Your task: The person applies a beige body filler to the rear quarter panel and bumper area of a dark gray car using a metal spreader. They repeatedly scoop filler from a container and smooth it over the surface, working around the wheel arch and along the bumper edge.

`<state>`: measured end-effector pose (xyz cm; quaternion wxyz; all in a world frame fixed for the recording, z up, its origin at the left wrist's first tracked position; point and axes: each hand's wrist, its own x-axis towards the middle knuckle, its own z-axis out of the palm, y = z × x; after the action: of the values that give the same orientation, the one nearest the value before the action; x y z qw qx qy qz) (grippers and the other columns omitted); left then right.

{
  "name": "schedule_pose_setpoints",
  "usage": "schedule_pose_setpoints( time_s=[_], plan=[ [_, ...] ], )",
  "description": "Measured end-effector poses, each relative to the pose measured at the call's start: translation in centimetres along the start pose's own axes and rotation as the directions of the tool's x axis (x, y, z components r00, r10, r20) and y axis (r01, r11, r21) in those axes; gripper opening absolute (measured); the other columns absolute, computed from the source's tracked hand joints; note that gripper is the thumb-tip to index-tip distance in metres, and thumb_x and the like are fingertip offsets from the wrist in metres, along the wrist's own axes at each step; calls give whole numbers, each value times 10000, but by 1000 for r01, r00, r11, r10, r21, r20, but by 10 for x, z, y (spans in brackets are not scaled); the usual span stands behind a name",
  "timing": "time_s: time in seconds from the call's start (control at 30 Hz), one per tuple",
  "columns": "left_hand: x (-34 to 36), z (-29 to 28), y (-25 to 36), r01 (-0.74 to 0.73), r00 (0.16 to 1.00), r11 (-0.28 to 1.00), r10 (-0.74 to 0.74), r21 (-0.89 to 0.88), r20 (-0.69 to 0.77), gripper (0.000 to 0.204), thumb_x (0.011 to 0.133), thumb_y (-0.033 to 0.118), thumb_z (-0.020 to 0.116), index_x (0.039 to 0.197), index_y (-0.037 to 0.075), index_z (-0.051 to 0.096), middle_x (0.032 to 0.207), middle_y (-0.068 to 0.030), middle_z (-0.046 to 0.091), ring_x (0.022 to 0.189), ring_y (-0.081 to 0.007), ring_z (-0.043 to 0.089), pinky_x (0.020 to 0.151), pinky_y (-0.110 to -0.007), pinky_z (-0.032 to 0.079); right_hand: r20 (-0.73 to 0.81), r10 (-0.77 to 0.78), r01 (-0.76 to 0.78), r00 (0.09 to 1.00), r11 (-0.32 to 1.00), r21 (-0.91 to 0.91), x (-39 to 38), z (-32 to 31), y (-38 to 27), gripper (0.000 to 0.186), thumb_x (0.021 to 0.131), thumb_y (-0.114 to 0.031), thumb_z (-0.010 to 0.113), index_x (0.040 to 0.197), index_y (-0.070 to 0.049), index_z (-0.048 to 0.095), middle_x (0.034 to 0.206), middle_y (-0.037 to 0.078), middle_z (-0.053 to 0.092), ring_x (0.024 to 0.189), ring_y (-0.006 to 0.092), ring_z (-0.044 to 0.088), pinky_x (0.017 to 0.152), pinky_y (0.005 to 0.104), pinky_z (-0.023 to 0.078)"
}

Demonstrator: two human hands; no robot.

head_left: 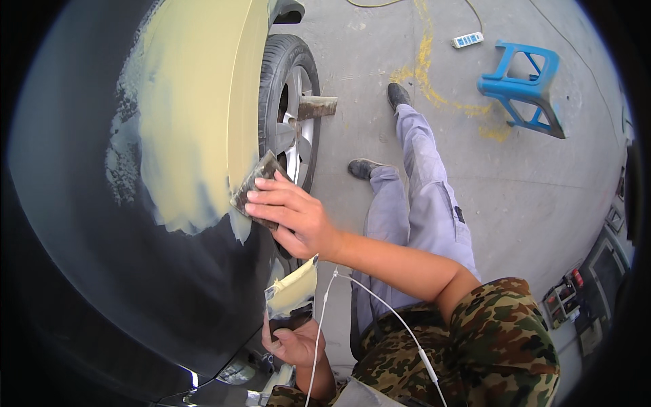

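Note:
My right hand (291, 214) presses a flat dark spreader (254, 182) against the edge of a dark car body panel (122, 271), at the lower rim of a wide patch of yellow filler (196, 115). Fingers lie flat on the spreader's back. Lower down, my left hand (293, 344) grips the handle of a putty board (293, 292) loaded with yellow filler, held close to the panel below the right wrist. A white cable (380, 305) runs across my camouflage shirt.
The car's wheel and tyre (288, 102) sit just right of the panel, with a rusty block (317, 106) by the hub. My legs in grey trousers (420, 197) stretch over the concrete floor. A blue plastic stool (525, 85) and a white power strip (468, 40) lie beyond.

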<state>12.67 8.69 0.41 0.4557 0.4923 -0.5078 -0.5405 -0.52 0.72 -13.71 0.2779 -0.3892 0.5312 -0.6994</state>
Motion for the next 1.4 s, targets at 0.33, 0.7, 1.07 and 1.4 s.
schedule_pose_setpoints(
  time_s=[0.33, 0.7, 1.07, 1.4],
  plan=[
    [53, 78, 13, 33, 998, 993, -27, -115, 49, 497, 1050, 212, 522, 1394, -137, 442, 1374, -292, 538, 1248, -383, 561, 1095, -512, 429, -155, 548, -508, 822, 828, 237, 49, -81, -10, 342, 1008, -99, 539, 1314, 26, 624, 1273, 166, 653, 1211, 236, 592, 1046, 332, 433],
    [75, 122, 9, 90, 996, 994, -90, -69, -4, 538, 1038, 244, 566, 1386, -152, 461, 1343, -259, 569, 1220, -344, 583, 1070, -468, 450, -97, 818, -595, 567, 488, 639, 232, -104, 87, 399, 1035, -74, 436, 1403, 59, 516, 1167, 149, 673, 1004, 188, 643, 873, 339, 532],
    [77, 135, 5, 139, 988, 978, -147, -158, -37, 526, 1034, 216, 565, 1370, -174, 458, 1325, -278, 578, 1212, -350, 598, 1074, -468, 455, -110, 829, -662, 548, 510, 550, 291, -108, 92, 407, 988, -44, 446, 1368, 70, 539, 1178, 191, 661, 1015, 238, 644, 859, 384, 539],
    [71, 120, 8, 145, 984, 977, -160, -157, -84, 532, 1028, 223, 573, 1365, -174, 464, 1317, -286, 581, 1204, -355, 603, 1066, -464, 462, -135, 855, -735, 501, 502, 456, 302, -93, 70, 378, 988, -101, 494, 1300, 85, 600, 1157, 183, 682, 1032, 219, 629, 891, 352, 489]
  ],
)
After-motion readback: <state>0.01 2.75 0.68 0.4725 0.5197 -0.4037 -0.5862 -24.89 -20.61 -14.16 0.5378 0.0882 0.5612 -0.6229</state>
